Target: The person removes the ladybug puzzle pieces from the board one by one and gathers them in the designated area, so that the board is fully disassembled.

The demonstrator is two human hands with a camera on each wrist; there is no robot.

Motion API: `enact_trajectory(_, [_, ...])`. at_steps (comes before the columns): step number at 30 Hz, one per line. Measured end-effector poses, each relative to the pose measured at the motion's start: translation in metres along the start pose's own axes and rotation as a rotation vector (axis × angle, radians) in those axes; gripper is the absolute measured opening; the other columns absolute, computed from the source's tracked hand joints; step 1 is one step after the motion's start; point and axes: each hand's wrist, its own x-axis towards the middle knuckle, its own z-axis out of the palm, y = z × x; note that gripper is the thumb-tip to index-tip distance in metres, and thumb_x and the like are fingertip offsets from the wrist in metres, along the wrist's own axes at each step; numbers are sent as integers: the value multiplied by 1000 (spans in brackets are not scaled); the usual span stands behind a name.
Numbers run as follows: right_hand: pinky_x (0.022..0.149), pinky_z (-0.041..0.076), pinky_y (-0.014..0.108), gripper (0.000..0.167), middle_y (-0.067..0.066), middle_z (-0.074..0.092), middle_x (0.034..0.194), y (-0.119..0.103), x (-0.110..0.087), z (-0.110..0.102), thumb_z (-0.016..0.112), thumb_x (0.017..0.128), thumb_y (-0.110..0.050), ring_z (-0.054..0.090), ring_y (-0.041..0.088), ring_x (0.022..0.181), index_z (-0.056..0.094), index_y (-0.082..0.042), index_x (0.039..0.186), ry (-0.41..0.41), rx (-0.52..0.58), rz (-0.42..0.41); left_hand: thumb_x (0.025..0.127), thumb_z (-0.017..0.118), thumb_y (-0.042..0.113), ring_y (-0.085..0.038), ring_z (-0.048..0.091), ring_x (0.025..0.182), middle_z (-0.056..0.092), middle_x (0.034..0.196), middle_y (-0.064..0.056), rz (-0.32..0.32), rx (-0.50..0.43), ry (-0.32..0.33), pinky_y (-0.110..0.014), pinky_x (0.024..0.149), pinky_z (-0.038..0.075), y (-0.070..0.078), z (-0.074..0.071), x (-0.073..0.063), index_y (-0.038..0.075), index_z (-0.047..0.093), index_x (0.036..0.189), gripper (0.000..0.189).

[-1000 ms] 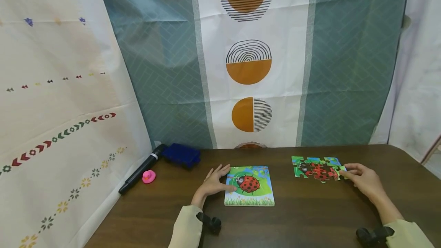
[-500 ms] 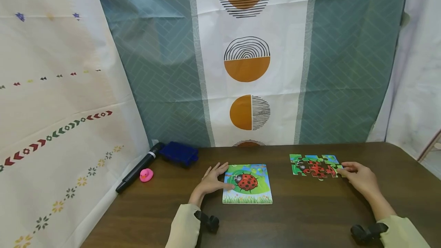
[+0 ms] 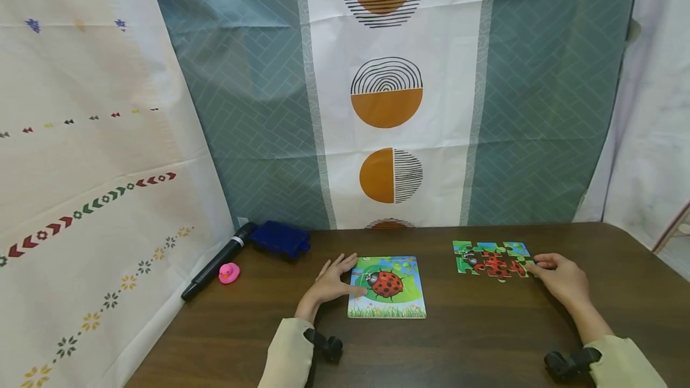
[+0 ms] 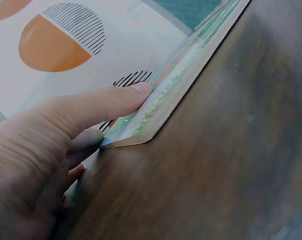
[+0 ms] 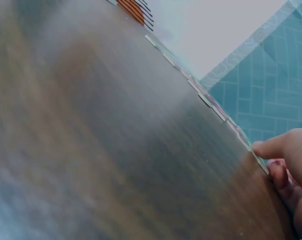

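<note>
the left hand (image 3: 330,284) rests on the ladybug board (image 3: 395,291), fingers spread; the right hand (image 3: 565,279) is pinching the right edge of the puzzle (image 3: 496,265) on the desk (image 3: 442,346).

head: high, set back, forward-down | left wrist, right wrist: low, close, tilted, toward curtain (image 3: 555,106) | all share tabletop (image 3: 431,340)

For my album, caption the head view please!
Left grip on the ladybug board, right grip touching the puzzle.

a teal and white curtain (image 3: 431,136) hangs behind a brown table (image 3: 458,340), patterned white cloth (image 3: 102,154) at left.
</note>
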Motion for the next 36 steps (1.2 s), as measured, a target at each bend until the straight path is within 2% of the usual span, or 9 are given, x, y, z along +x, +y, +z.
enact_trajectory(11, [73, 45, 49, 49, 33, 64, 109, -6, 3, 3, 62, 93, -33, 59, 50, 97, 60, 11, 114, -16, -6, 43, 79, 79, 32, -37, 13, 152, 29, 161, -11, -22, -2, 2, -61, 122, -2, -2, -1, -3, 6, 36, 151, 88])
enact_trajectory(17, [72, 45, 45, 50, 32, 64, 110, -9, 0, 5, 61, 94, -35, 59, 48, 96, 60, 10, 115, -30, 12, 86, 79, 79, 32, -37, 13, 152, 29, 161, -11, -25, -10, 6, -61, 122, -2, -2, -2, -5, 5, 37, 151, 88])
enact_trajectory(19, [69, 44, 40, 50, 29, 66, 104, -11, 0, 5, 60, 93, -36, 61, 40, 89, 61, 9, 115, -14, 40, 127, 79, 79, 32, -37, 13, 152, 29, 161, -11, -23, -3, 7, -61, 122, -2, -3, -2, -6, 5, 36, 151, 88])
enact_trajectory(21, [67, 42, 33, 50, 20, 68, 92, -13, -1, 5, 60, 93, -37, 61, 23, 77, 62, 8, 115, 17, 72, 173, 79, 79, 32, -37, 14, 152, 29, 161, -12, -23, 1, 3, -61, 122, -2, -3, -1, -6, 4, 36, 151, 88])
enact_trajectory(24, [64, 38, 26, 50, -3, 64, 78, -19, -2, 4, 60, 94, -40, 47, -4, 66, 63, 4, 116, 57, 117, 221, 80, 78, 33, -37, 13, 152, 29, 161, -11, -21, 4, -1, -61, 122, -2, -2, 0, -6, 4, 35, 151, 88])
enact_trajectory(27, [64, 38, 24, 52, -18, 57, 78, -31, -3, 3, 58, 94, -43, 38, -14, 64, 62, 1, 120, 61, 157, 223, 80, 79, 32, -36, 13, 152, 29, 161, -11, -19, 2, 4, -61, 122, -2, 1, 0, -4, 4, 35, 151, 88])
enact_trajectory(31, [61, 41, 22, 51, -6, 64, 91, -59, -7, 11, 58, 95, -43, 41, -13, 68, 60, 0, 124, 29, 219, 179, 80, 79, 32, -36, 14, 152, 30, 161, -10, -15, 6, 12, -60, 123, -1, 3, 0, -1, 5, 36, 151, 88])
enact_trajectory(34, [63, 45, 20, 49, 12, 66, 106, -88, -14, 28, 58, 96, -39, 48, -10, 71, 58, 0, 126, -50, 281, 106, 79, 79, 33, -36, 14, 152, 29, 161, -10, -14, 11, 6, -60, 123, -1, 3, 0, 0, 5, 35, 151, 88])
enact_trajectory(36, [65, 48, 20, 46, 16, 66, 110, -111, -20, 42, 60, 96, -36, 52, -8, 75, 59, -1, 126, -107, 323, 47, 80, 79, 33, -36, 14, 153, 29, 161, -10, -19, 17, 2, -60, 123, -1, 3, -1, -1, 5, 35, 151, 89])
